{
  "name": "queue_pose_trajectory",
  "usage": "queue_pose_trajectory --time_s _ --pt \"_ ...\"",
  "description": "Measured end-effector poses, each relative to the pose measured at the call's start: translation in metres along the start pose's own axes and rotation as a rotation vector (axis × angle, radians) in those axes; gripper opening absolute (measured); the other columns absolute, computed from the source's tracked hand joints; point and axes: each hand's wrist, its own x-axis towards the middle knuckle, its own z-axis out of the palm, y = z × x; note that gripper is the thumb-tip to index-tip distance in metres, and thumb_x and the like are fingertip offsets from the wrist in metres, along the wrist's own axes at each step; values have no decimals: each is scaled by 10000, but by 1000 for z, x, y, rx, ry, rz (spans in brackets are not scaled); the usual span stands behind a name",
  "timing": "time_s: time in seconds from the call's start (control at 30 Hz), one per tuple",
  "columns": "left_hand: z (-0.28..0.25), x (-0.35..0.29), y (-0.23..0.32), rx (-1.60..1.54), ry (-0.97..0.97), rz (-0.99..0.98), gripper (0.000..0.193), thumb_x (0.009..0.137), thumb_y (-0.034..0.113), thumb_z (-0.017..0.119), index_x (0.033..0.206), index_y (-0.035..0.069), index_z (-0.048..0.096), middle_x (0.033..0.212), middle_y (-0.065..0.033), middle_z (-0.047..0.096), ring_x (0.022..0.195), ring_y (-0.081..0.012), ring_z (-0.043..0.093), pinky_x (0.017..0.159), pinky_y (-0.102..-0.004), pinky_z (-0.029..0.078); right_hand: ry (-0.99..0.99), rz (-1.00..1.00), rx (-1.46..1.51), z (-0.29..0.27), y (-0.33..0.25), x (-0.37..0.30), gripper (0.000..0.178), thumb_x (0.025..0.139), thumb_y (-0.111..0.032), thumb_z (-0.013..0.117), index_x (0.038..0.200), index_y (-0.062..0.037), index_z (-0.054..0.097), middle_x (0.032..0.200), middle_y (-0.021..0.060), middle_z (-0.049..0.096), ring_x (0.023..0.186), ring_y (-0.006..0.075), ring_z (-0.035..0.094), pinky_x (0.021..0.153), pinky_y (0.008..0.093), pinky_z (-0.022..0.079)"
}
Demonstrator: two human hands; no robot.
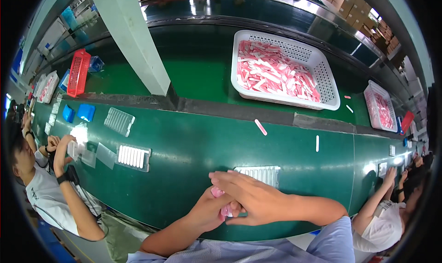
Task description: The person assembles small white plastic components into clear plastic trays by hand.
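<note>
In front of my body, my left hand [209,208] is closed around a small bundle of pink strips [227,211] that look like nail files. Over it lies my right hand [258,196], its long fingers across the top of the bundle and its thumb below. Between them the two hands cover most of the bundle. Just beyond my right hand sits a clear plastic tray [263,174] with long slots, partly hidden by that hand. Farther off on the green table are a loose pink strip [260,127] and a white strip [317,143].
A white perforated basket [332,90] heaped with pink and white strips stands beyond a dark ledge [221,109]. At left are a filled tray [133,157], an unfilled tray [119,121], blue pieces [86,112] and a pale post [133,37]. Co-workers sit on both sides.
</note>
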Motion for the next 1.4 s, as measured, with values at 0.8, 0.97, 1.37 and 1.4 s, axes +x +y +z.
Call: queue_pose_trajectory --time_s 0.8,0.97,1.37,1.4 --pt "-3 -5 22 282 -41 -150 286 1008 99 609 1276 3 581 1163 -119 686 925 -166 692 633 -268 591 53 386 306 -35 14 -14 300 844 -113 782 1110 -31 671 979 110 711 829 205 685 713 330 547" --pt "6 -3 25 443 -20 -206 298 1026 142 602 1265 -35 586 1155 -136 705 860 -134 687 441 -187 418 -17 492 473 -29 21 -15 152 874 -108 765 980 -31 689 761 57 687 630 133 616 591 289 493" --pt "5 -2 27 498 83 -96 268 1041 146 584 1224 -49 606 1057 -159 728 656 -103 636 400 -191 336 191 678 766 -32 28 -22 106 951 -93 721 913 7 725 755 26 703 651 33 603 562 208 457" --pt "4 -2 27 497 84 -97 268 1041 146 584 1224 -49 606 1057 -159 728 656 -103 636 400 -191 336 197 647 736 -31 28 -23 108 951 -87 719 911 13 721 758 32 704 651 35 607 559 206 458"
